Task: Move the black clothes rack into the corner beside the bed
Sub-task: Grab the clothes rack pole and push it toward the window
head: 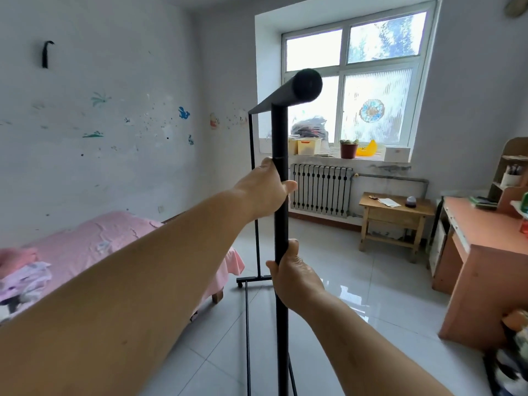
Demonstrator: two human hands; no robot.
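Note:
The black clothes rack [280, 132] stands on the tiled floor right in front of me, empty, its top bar pointing away toward the far upright. My left hand [265, 187] grips the near upright post high up. My right hand [294, 277] grips the same post lower down. The rack's far foot [253, 280] rests on the floor next to the foot of the bed [114, 238], which has a pink cover and lies along the left wall. The corner beyond the bed, left of the window, is partly hidden by my arm.
A radiator [321, 190] sits under the window with boxes and a plant pot on the sill. A small wooden table [395, 215] stands to its right. An orange desk [483, 267] fills the right side. Folded clothes [25, 278] lie on the bed.

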